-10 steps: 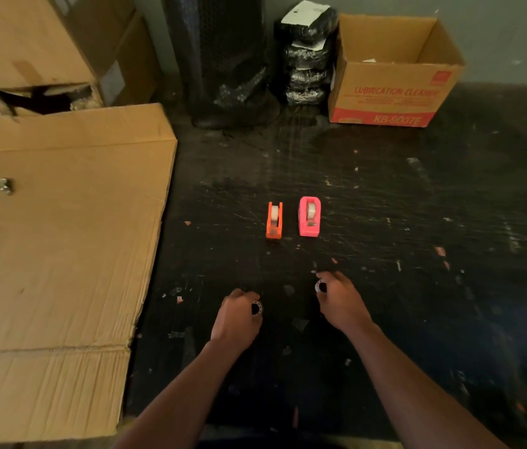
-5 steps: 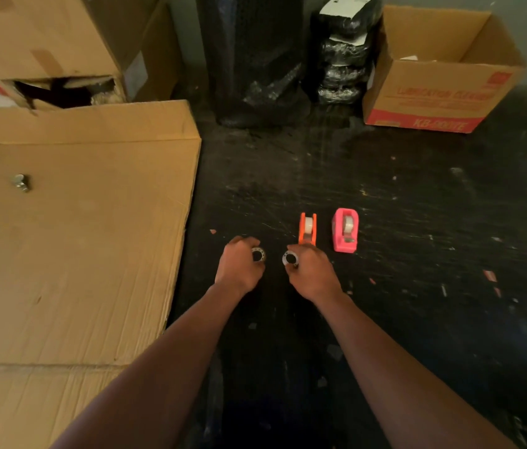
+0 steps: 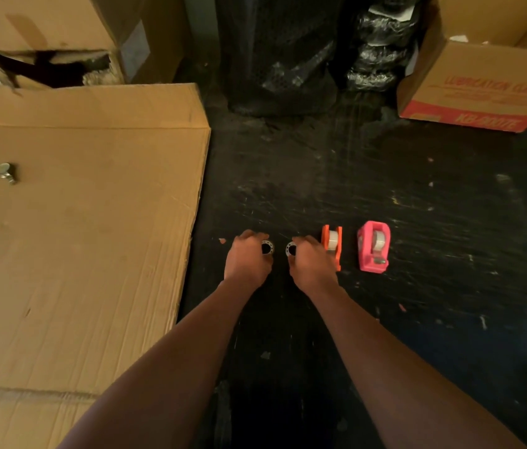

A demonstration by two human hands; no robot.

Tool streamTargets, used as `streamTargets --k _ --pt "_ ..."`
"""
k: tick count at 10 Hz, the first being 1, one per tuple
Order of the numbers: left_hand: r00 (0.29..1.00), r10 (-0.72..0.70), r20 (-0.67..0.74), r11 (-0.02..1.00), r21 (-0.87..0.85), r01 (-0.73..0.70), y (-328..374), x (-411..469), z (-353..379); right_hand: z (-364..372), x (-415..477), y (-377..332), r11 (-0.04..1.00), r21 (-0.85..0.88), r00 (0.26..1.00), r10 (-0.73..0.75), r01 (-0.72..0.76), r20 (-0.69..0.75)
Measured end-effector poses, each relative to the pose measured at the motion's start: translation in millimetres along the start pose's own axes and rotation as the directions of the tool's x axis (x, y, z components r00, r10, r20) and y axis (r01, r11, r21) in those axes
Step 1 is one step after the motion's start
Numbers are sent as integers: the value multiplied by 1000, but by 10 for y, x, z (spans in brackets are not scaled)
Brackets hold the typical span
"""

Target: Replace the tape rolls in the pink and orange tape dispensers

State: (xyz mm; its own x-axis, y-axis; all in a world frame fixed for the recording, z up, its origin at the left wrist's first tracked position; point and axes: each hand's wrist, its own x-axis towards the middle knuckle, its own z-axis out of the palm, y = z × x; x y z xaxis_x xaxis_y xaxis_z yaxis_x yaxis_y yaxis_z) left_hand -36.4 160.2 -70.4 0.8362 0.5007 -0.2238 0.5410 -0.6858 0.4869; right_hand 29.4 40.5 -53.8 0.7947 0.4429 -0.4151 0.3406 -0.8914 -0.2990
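Observation:
An orange tape dispenser (image 3: pixel 332 244) and a pink tape dispenser (image 3: pixel 373 246) stand side by side on the dark scratched table (image 3: pixel 320 176), each with a roll inside. My left hand (image 3: pixel 246 257) is closed around a small tape roll (image 3: pixel 267 247). My right hand (image 3: pixel 309 262) holds a second small tape roll (image 3: pixel 290 248), just left of the orange dispenser and touching it or nearly so. Both rolls sit low, at or near the table surface, a few centimetres apart.
A large flat cardboard sheet (image 3: pixel 77 238) covers the left side, with a metal bolt (image 3: pixel 7 172) lying on it. Cardboard boxes (image 3: pixel 45 37) stand at the back left, black wrapped bundles (image 3: pixel 288 59) at the back middle, and an open printed box (image 3: pixel 489 79) at the back right.
Both hands, each with a roll, have moved forward from near me to the spot left of the orange dispenser. The view has shifted left and closer.

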Motion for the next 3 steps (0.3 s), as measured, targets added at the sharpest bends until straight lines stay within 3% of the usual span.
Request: streamTargets --k 2,3 --pt "999 -44 -23 996 -83 42 23 -136 -83 -108 -200 28 993 104 998 -44 49 -47" --pt "990 -96 -103 973 -219 72 5 -491 -105 -205 -438 122 957 281 990 -32 69 -135"
